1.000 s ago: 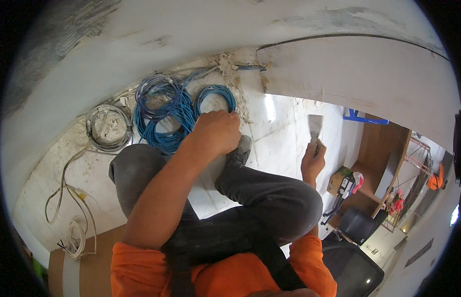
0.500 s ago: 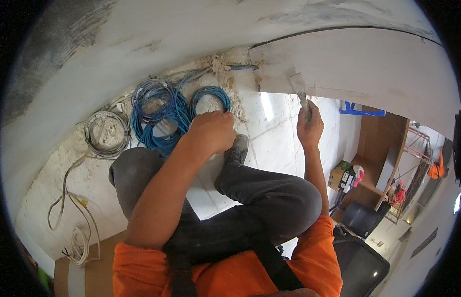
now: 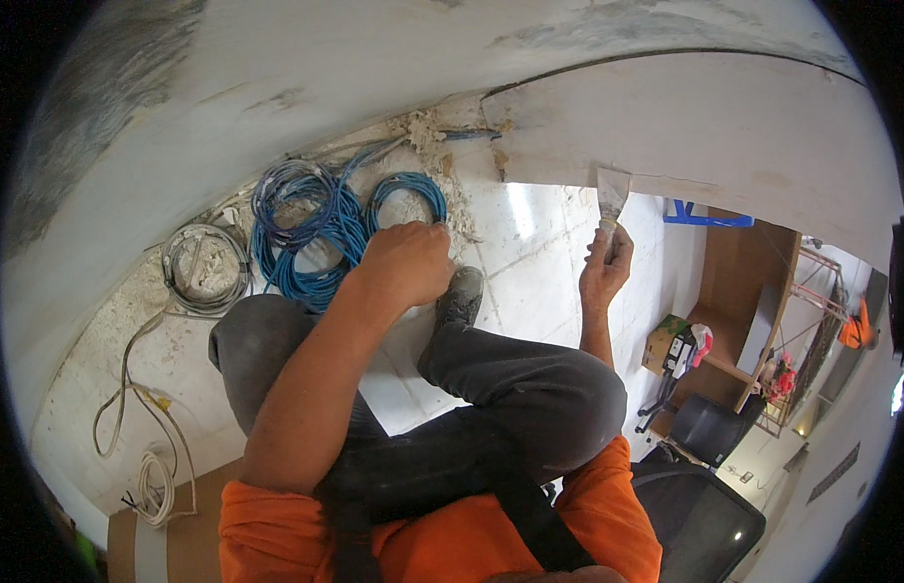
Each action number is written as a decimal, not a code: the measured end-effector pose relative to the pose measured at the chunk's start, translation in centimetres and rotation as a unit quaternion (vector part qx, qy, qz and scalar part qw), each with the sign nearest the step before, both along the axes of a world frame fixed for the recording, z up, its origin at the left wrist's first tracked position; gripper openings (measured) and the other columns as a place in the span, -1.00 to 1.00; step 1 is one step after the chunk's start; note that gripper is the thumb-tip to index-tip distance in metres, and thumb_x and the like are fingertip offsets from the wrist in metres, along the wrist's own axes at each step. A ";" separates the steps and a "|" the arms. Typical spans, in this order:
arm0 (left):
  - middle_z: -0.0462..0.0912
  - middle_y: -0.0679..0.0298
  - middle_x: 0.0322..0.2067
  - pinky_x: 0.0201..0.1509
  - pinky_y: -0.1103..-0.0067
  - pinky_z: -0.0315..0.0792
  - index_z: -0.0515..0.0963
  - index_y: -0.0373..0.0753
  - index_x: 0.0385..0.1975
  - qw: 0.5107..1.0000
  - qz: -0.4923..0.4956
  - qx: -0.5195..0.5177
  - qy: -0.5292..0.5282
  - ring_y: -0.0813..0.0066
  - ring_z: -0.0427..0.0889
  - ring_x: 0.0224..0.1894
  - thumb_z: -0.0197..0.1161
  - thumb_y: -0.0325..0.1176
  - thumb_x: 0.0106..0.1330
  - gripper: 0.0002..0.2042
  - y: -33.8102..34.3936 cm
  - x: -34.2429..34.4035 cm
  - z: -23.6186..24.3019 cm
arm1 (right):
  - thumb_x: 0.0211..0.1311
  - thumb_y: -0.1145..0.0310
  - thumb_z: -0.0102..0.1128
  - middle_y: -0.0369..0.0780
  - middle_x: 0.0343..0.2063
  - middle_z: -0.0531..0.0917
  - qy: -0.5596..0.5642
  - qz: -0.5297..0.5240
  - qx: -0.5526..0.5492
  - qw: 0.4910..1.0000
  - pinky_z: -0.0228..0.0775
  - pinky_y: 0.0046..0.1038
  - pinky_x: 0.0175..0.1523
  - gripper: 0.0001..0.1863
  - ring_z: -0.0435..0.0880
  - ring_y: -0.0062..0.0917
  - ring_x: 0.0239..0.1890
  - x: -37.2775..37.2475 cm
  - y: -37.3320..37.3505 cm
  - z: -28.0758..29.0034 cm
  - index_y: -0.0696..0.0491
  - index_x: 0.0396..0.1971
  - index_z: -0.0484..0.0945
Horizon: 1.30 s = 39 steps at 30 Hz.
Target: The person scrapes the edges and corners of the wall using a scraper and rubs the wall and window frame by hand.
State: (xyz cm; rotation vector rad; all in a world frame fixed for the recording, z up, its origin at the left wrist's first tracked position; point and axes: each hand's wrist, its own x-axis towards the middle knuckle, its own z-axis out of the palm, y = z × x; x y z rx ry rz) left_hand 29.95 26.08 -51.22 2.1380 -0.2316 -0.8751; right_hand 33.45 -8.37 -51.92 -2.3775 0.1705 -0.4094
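In my right hand (image 3: 605, 264) is a putty knife (image 3: 612, 192), gripped by its handle. Its broad blade points away from me, at the lower edge of the pale wall panel (image 3: 685, 117); whether it touches I cannot tell. My left hand (image 3: 405, 262) is closed above my left knee, back of the hand up, and anything inside its fingers is hidden. Just beyond it lies a small coil of blue cable (image 3: 413, 182) on the dusty floor. Larger bundles of blue cable (image 3: 306, 219) lie to its left.
A grey cable coil (image 3: 207, 269) and a loose white cable (image 3: 155, 486) lie at the left. Crumbled plaster (image 3: 427, 131) gathers along the wall base. At the right are a wooden shelf unit (image 3: 733, 291), a cardboard box (image 3: 663, 345) and a black chair (image 3: 704, 510).
The putty knife has swung upright and shifted slightly right, and my right hand has changed its grip on the handle. My left hand stays closed, almost in the same place.
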 end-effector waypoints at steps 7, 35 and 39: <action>0.67 -0.19 -0.13 0.16 0.18 0.48 0.59 -0.44 -0.11 1.000 0.002 0.004 0.007 -0.10 0.64 0.02 0.14 -0.26 0.30 -0.65 0.0 0.3 -0.2 | 0.49 0.18 0.17 -0.24 -0.33 0.65 0.002 -0.001 -0.008 1.000 0.48 -0.59 -0.30 -0.59 0.60 -0.67 -0.39 0.9 -0.4 -2.6 0.17 0.11 0.44; 0.69 -0.19 -0.18 0.13 0.18 0.50 0.60 -0.45 -0.22 0.999 0.031 -0.010 -0.010 -0.11 0.67 -0.03 0.13 -0.29 0.28 -0.69 0.0 0.7 0.1 | 0.24 0.41 0.15 -0.01 -0.36 0.72 0.103 0.198 -0.419 0.880 0.58 -0.07 -0.21 -0.73 0.73 -0.05 -0.34 5.8 4.2 8.6 0.04 -0.07 0.66; 0.70 -0.12 -0.12 0.09 0.23 0.56 0.63 -0.40 -0.14 1.000 0.005 0.003 -0.011 -0.03 0.70 -0.02 0.16 -0.30 0.28 -0.70 0.1 0.7 -0.1 | 0.25 0.40 0.14 0.04 -0.39 0.71 0.137 0.183 -0.470 0.853 0.56 -0.03 -0.17 -0.72 0.71 0.00 -0.32 5.9 5.5 13.1 0.04 -0.08 0.68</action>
